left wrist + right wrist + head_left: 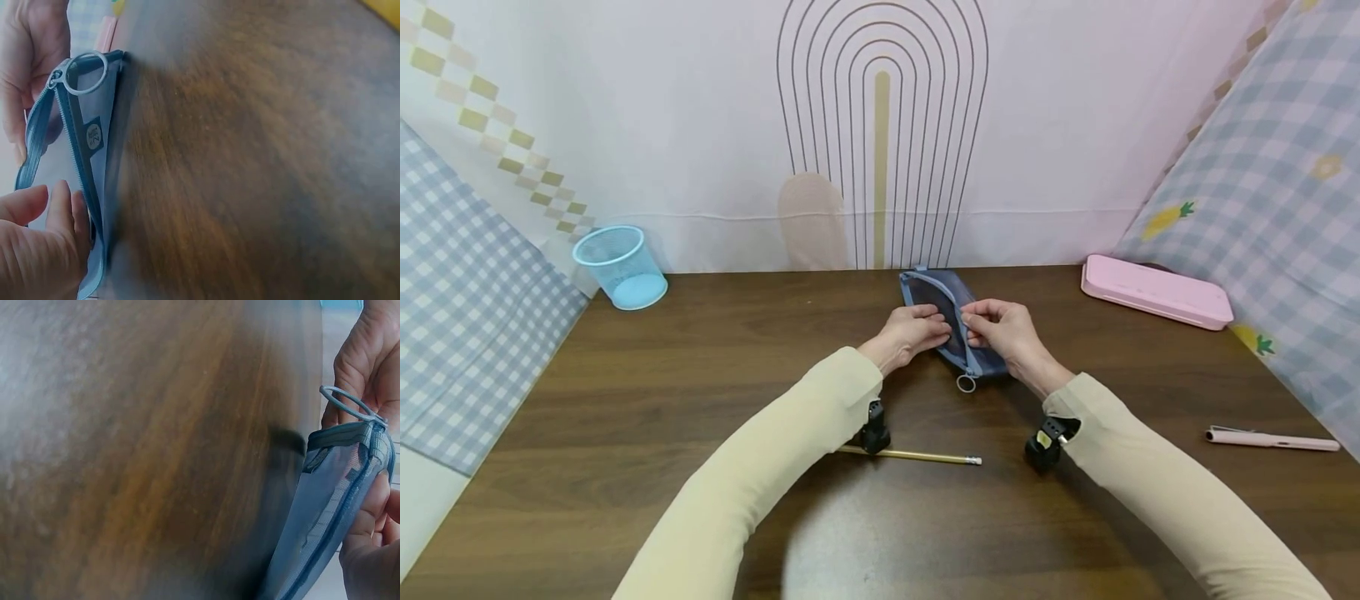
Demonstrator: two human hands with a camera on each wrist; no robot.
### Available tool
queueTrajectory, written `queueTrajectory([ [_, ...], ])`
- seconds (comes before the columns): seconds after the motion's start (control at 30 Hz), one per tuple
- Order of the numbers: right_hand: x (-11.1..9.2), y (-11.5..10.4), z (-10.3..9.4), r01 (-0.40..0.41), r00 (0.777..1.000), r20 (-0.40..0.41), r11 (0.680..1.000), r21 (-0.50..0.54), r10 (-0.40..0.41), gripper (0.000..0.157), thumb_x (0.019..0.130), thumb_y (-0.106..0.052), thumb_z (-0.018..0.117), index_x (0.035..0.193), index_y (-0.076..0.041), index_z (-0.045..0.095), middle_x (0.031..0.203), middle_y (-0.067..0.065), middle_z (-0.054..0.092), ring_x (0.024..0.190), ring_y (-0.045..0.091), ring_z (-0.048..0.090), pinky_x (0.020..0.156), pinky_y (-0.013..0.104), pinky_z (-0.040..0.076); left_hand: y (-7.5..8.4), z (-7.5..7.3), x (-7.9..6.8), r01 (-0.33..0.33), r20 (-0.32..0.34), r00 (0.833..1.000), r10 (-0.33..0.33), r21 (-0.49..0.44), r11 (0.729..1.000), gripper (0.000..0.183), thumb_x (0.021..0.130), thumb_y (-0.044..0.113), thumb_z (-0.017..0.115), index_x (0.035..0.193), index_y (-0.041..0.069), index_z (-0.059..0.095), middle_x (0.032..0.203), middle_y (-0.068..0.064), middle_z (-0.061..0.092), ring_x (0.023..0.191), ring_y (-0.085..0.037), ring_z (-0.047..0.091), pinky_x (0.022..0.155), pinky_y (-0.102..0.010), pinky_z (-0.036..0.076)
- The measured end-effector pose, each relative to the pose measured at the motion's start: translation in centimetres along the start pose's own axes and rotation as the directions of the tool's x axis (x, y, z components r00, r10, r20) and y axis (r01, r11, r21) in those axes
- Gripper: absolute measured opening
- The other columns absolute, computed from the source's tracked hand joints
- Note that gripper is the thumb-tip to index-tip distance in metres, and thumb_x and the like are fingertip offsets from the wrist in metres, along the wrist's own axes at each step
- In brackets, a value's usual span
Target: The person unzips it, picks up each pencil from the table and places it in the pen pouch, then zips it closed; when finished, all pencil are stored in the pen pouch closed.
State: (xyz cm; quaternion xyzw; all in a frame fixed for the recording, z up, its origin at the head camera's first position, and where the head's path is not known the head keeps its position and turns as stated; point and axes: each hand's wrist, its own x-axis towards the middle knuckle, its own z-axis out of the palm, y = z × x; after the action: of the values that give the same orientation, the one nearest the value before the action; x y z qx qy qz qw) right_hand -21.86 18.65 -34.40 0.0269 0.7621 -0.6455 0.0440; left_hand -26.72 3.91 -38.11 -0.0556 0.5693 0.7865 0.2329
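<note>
A blue zippered mesh pouch (987, 360) lies near the back of the table, its zipper undone and its mouth spread apart. A ring pull (85, 74) hangs at the zipper's near end. My left hand (912, 333) reaches into the mouth, its fairly straight fingers (60, 209) against the inside of one edge. With thumb and fingertips, my right hand (1006, 333) pinches the opposite zipper edge; in the right wrist view that hand (372, 544) shows beside the zipper. The inside of the pouch is mostly hidden.
A gold pencil (925, 456) lies in front, partly behind the left sleeve. The pink case (1153, 290) sits at the back right, a pale pink pen (1273, 439) at the right. A blue mesh cup (628, 271) stands at the back left.
</note>
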Motion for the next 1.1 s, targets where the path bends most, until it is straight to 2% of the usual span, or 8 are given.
queueTrajectory([
  [0.13,0.0,0.0,-0.1,0.003,1.0,0.004,1.0,0.001,-0.003,0.028,0.093,-0.003,0.057,0.115,0.014,0.053,0.07,-0.004,0.056,0.058,0.002,0.056,0.057,0.014,0.053,1.5,0.3,-3.0,0.014,0.075,0.997,-0.014,0.01,1.0,0.055,0.089,-0.015,0.049,0.141,-0.008,0.032,0.142,-0.026,0.039,0.127,-0.034,0.044,0.104,-0.037,0.041],
  [0.2,0.0,0.0,-0.1,0.003,1.0,0.002,1.0,0.001,-0.003,0.028,0.093,-0.004,0.057,0.115,0.013,0.054,0.071,-0.004,0.056,0.058,0.002,0.056,0.057,0.014,0.053,1.8,0.0,-3.7,0.023,0.117,0.993,-0.026,0.025,0.999,0.053,0.091,-0.012,0.049,0.141,-0.009,0.032,0.142,-0.027,0.039,0.128,-0.033,0.043,0.105,-0.037,0.04],
  [0.43,0.1,0.1,-0.1,0.008,1.0,-0.003,1.0,0.01,-0.008,0.027,0.092,-0.003,0.057,0.114,0.012,0.054,0.07,-0.005,0.057,0.058,0.001,0.056,0.057,0.013,0.053,1.9,-1.7,-5.6,0.066,0.24,0.965,-0.102,0.153,0.986,0.044,0.095,-0.004,0.049,0.138,-0.005,0.041,0.137,-0.028,0.045,0.105,-0.022,0.059,0.104,-0.038,0.041],
  [0.53,0.1,0.2,-0.1,0.008,1.0,-0.007,1.0,0.015,-0.008,0.026,0.092,-0.003,0.057,0.114,0.012,0.055,0.068,-0.006,0.057,0.057,0.001,0.056,0.056,0.013,0.052,2.0,-2.7,-6.7,0.063,0.329,0.933,-0.142,0.238,0.969,0.042,0.095,-0.003,0.048,0.137,-0.007,0.042,0.137,-0.028,0.044,0.105,-0.021,0.06,0.104,-0.039,0.041],
  [0.67,0.1,0.2,-0.1,0.005,1.0,-0.009,1.0,0.011,-0.005,0.027,0.092,-0.003,0.058,0.114,0.012,0.055,0.068,-0.007,0.057,0.057,0.001,0.056,0.056,0.013,0.052,1.9,-4.0,-7.9,0.035,0.436,0.874,-0.216,0.385,0.922,0.041,0.094,-0.003,0.049,0.134,-0.008,0.044,0.135,-0.027,0.047,0.102,-0.017,0.061,0.102,-0.038,0.043],
  [0.93,0.0,0.1,-0.3,-0.006,1.0,-0.01,1.0,0.017,0.006,0.028,0.092,-0.003,0.058,0.115,0.012,0.055,0.07,-0.006,0.057,0.058,0.002,0.056,0.056,0.014,0.052,1.1,-6.1,-10.3,-0.11,0.539,0.77,-0.343,0.641,0.76,0.036,0.087,-0.005,0.061,0.122,-0.01,0.055,0.112,-0.019,0.066,0.089,-0.007,0.062,0.085,-0.022,0.052],
  [1.0,0.0,0.1,-0.3,-0.007,1.0,-0.008,1.0,0.015,0.008,0.028,0.092,-0.003,0.058,0.115,0.012,0.055,0.071,-0.005,0.057,0.058,0.002,0.056,0.056,0.014,0.052,0.9,-6.5,-10.7,-0.151,0.562,0.751,-0.346,0.657,0.739,0.036,0.085,-0.007,0.063,0.119,-0.011,0.056,0.108,-0.018,0.067,0.088,-0.006,0.063,0.083,-0.021,0.052],
  [1.1,0.0,0.0,-0.2,-0.009,1.0,-0.003,1.0,0.014,0.009,0.029,0.092,-0.003,0.058,0.116,0.012,0.054,0.071,-0.005,0.057,0.058,0.002,0.056,0.056,0.014,0.053,0.6,-6.8,-11.0,-0.179,0.582,0.737,-0.344,0.659,0.731,0.036,0.083,-0.009,0.064,0.118,-0.012,0.056,0.106,-0.018,0.067,0.086,-0.006,0.063,0.083,-0.021,0.052],
])
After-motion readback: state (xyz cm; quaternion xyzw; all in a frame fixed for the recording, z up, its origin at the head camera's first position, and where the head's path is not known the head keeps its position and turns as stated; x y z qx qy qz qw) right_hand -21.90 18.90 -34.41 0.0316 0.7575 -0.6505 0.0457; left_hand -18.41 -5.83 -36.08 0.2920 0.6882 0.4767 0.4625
